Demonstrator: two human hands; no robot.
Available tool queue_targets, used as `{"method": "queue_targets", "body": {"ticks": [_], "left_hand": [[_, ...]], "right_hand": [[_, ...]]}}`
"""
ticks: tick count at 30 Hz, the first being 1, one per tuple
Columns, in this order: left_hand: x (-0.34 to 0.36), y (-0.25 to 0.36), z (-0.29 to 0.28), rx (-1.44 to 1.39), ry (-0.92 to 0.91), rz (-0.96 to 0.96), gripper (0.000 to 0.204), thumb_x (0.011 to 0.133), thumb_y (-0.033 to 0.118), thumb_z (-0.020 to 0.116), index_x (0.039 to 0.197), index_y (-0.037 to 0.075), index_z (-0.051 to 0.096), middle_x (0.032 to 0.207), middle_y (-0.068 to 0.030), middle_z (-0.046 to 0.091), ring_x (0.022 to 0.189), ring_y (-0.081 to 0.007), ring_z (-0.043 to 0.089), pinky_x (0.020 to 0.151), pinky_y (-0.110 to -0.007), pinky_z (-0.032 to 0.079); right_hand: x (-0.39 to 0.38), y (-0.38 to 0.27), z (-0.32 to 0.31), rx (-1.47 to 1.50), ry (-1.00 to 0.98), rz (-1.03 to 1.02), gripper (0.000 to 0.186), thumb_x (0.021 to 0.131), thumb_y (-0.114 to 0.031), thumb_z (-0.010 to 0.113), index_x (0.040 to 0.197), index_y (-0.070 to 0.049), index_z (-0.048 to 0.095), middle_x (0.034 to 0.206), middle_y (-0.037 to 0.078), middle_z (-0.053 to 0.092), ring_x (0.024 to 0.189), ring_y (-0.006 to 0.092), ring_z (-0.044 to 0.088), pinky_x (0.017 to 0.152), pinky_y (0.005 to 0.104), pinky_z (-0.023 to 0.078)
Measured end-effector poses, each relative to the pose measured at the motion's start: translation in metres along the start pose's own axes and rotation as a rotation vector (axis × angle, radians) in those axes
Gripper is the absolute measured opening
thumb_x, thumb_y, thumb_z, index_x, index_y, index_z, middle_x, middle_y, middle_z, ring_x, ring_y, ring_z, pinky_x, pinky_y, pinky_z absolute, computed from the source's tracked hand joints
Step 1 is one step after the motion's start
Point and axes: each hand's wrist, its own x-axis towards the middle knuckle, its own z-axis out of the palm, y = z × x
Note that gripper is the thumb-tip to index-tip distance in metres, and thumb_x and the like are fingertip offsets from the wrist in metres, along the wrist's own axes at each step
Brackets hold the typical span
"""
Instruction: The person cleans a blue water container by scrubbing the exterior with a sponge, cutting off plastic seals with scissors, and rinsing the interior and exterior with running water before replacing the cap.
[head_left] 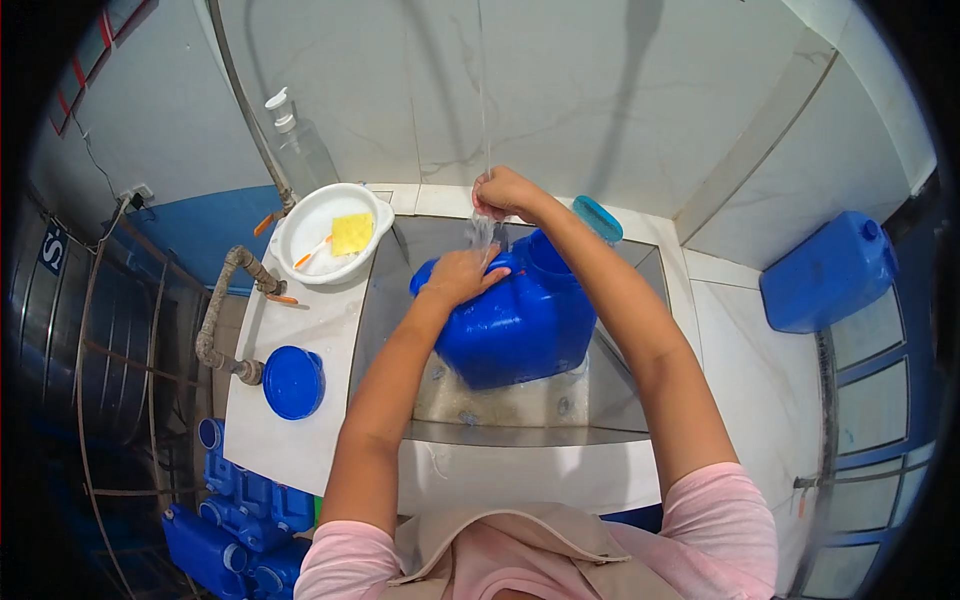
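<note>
A large blue plastic jug lies tilted in the sink, its wide round mouth toward the far side. My left hand rests over the jug's upper left part and grips it there, thumb stretched toward the mouth. Beyond the jug, my right hand is closed in the thin stream of water falling from above. Whatever its fingers hold, if anything, is hidden. Water splashes down between the two hands onto the jug.
Left of the sink are a white basin with suds and a yellow sponge, a pump bottle and a blue round lid. A teal brush lies behind. Blue jugs stand right and lower left.
</note>
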Motion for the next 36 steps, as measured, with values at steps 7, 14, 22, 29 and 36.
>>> {"method": "queue_targets", "body": {"ticks": [7, 14, 22, 29, 36], "left_hand": [[-0.062, 0.009, 0.011, -0.284, 0.068, -0.380, 0.049, 0.094, 0.048, 0.038, 0.100, 0.003, 0.055, 0.085, -0.0286, 0.061, 0.084, -0.0476, 0.057, 0.074, -0.053, 0.044], [-0.081, 0.045, 0.037, -0.308, 0.266, -0.566, 0.045, 0.098, 0.037, 0.029, 0.090, -0.001, 0.052, 0.080, -0.0298, 0.060, 0.079, -0.0479, 0.058, 0.071, -0.055, 0.044], [-0.093, 0.020, 0.063, -0.383, 0.486, -0.384, 0.040, 0.097, 0.028, 0.034, 0.100, -0.004, 0.057, 0.095, -0.0294, 0.059, 0.095, -0.0431, 0.057, 0.081, -0.048, 0.044], [-0.174, 0.029, 0.046, -1.133, 0.286, -0.644, 0.048, 0.097, 0.035, 0.039, 0.126, -0.002, 0.048, 0.116, -0.0190, 0.057, 0.107, -0.0292, 0.054, 0.095, -0.035, 0.038], [-0.230, -0.048, 0.036, -1.762, 0.451, -0.863, 0.045, 0.097, 0.038, 0.034, 0.119, 0.003, 0.051, 0.111, -0.0118, 0.060, 0.099, -0.0207, 0.059, 0.084, -0.033, 0.049]], "right_hand": [[0.011, 0.005, 0.005, -0.255, 0.183, -0.046, 0.019, 0.075, -0.011, 0.055, 0.063, 0.002, 0.063, 0.052, 0.012, 0.059, 0.045, 0.0213, 0.058, 0.046, 0.0341, 0.047], [0.002, 0.021, -0.008, -0.212, 0.154, 0.049, 0.023, 0.072, -0.006, 0.053, 0.084, 0.009, 0.065, 0.069, 0.018, 0.065, 0.057, 0.0233, 0.066, 0.054, 0.0339, 0.053], [-0.081, 0.075, 0.077, -1.124, 0.039, -0.819, 0.058, 0.074, -0.024, 0.061, 0.124, 0.002, 0.048, 0.094, 0.015, 0.057, 0.093, 0.0293, 0.054, 0.076, 0.0418, 0.042], [-0.122, 0.079, 0.038, -1.072, 0.236, -0.852, 0.057, 0.073, -0.046, 0.066, 0.106, 0.000, 0.060, 0.072, 0.010, 0.058, 0.069, 0.0252, 0.056, 0.065, 0.0368, 0.037], [-0.112, -0.148, 0.004, -0.779, 0.683, -1.010, 0.051, 0.072, -0.047, 0.067, 0.103, -0.007, 0.067, 0.093, 0.018, 0.066, 0.088, 0.0323, 0.064, 0.076, 0.0400, 0.050]]}}
